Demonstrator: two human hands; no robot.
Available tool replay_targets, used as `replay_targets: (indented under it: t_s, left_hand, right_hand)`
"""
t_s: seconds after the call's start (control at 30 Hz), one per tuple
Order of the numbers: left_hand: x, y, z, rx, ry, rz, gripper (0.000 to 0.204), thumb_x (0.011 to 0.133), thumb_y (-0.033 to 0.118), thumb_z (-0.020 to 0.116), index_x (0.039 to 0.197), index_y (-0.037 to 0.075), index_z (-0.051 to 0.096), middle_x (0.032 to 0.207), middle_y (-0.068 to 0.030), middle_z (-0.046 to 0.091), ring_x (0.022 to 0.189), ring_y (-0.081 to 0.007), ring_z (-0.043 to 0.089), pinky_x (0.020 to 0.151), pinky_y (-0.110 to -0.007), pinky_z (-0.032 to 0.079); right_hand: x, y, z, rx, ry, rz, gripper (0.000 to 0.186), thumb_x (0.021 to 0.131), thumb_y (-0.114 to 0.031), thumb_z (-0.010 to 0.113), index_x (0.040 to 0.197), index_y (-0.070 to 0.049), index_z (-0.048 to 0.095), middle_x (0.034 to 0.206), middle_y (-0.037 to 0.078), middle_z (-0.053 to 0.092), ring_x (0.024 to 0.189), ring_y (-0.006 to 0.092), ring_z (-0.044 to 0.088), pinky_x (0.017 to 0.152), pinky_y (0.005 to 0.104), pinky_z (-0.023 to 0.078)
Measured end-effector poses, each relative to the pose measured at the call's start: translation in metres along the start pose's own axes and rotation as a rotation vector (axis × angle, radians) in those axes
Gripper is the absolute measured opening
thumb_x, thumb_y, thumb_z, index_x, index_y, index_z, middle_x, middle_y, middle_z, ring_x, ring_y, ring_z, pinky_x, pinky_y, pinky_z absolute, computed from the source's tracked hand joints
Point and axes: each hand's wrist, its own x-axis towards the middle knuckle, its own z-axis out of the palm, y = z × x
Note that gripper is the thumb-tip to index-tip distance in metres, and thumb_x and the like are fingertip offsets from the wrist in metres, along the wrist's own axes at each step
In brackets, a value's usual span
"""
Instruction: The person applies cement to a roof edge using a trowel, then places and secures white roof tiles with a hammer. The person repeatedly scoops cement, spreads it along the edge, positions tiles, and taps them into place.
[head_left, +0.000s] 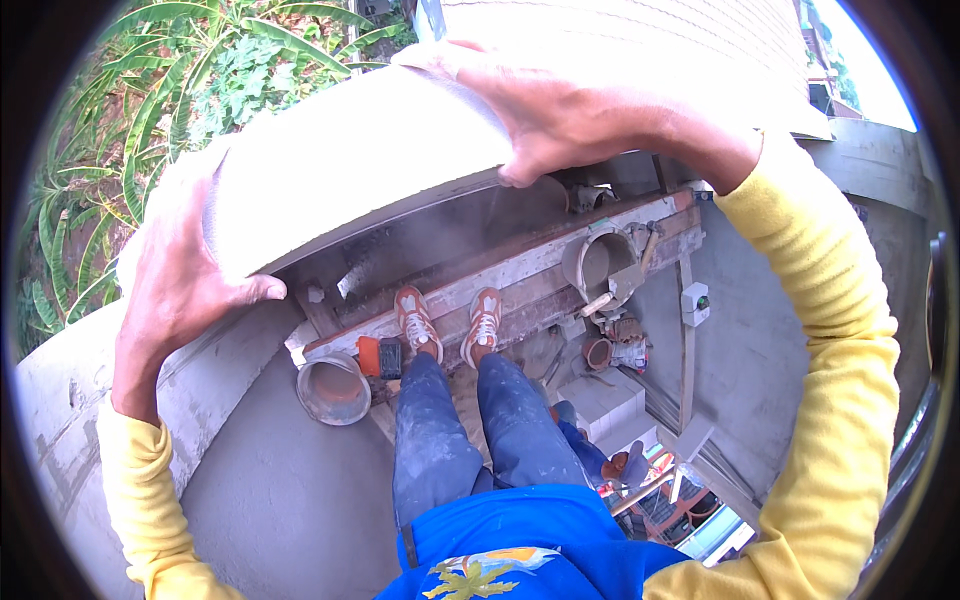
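Observation:
I hold a large pale concrete block (350, 160) up in front of me with both hands. My left hand (175, 275) grips its left end, thumb curled under the lower edge. My right hand (570, 115) clasps the block's right end from above, fingers wrapped over the edge. Both arms wear yellow sleeves. Below the block I see my blue trousers and orange shoes (448, 322) standing on a wooden scaffold plank (540, 270). Dust drifts under the block.
A grey bucket (333, 388) stands by my left foot and another bucket (597, 262) with a trowel sits on the plank to the right. A plastered wall top (70, 390) runs at left, with green plants (150, 100) beyond. A brick wall (660, 40) rises ahead.

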Motion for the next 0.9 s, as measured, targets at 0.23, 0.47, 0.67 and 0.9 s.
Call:
replay_targets:
  t_s: [0.23, 0.47, 0.67, 0.9]
  left_hand:
    - [0.004, -0.001, 0.006, 0.065, 0.024, 0.013, 0.149, 0.047, 0.080, 0.092, 0.165, 0.005, 0.039, 0.159, -0.0221, 0.053, 0.150, -0.0440, 0.048, 0.125, -0.056, 0.039]
    - [0.006, 0.006, 0.006, 0.011, 0.002, -0.018, 0.148, 0.047, 0.082, 0.091, 0.164, 0.006, 0.041, 0.160, -0.0213, 0.051, 0.150, -0.0429, 0.047, 0.124, -0.056, 0.040]
    - [0.006, 0.006, 0.004, -0.010, -0.011, -0.006, 0.146, 0.048, 0.080, 0.092, 0.164, 0.007, 0.042, 0.159, -0.0208, 0.051, 0.150, -0.0427, 0.046, 0.124, -0.057, 0.039]
    - [0.011, 0.013, -0.001, -0.035, 0.000, 0.029, 0.137, 0.051, 0.062, 0.099, 0.161, 0.003, 0.043, 0.155, -0.0235, 0.054, 0.144, -0.0455, 0.052, 0.120, -0.056, 0.043]
  right_hand:
    - [0.000, 0.002, -0.003, -0.057, -0.043, 0.058, 0.106, 0.074, -0.015, 0.080, 0.165, 0.002, 0.029, 0.148, 0.029, 0.049, 0.135, 0.0435, 0.052, 0.118, 0.0462, 0.045]
    - [-0.005, 0.004, 0.000, -0.032, -0.050, 0.090, 0.107, 0.075, -0.014, 0.081, 0.166, -0.001, 0.028, 0.149, 0.029, 0.049, 0.138, 0.0439, 0.051, 0.120, 0.0467, 0.044]
    - [-0.001, -0.002, -0.003, -0.086, 0.004, 0.016, 0.105, 0.073, -0.016, 0.084, 0.163, 0.000, 0.033, 0.140, 0.027, 0.053, 0.131, 0.0420, 0.054, 0.115, 0.0482, 0.045]
    - [0.002, -0.004, -0.012, -0.148, -0.037, 0.032, 0.108, 0.068, -0.019, 0.093, 0.160, -0.002, 0.039, 0.141, 0.023, 0.056, 0.136, 0.0396, 0.053, 0.117, 0.0456, 0.044]
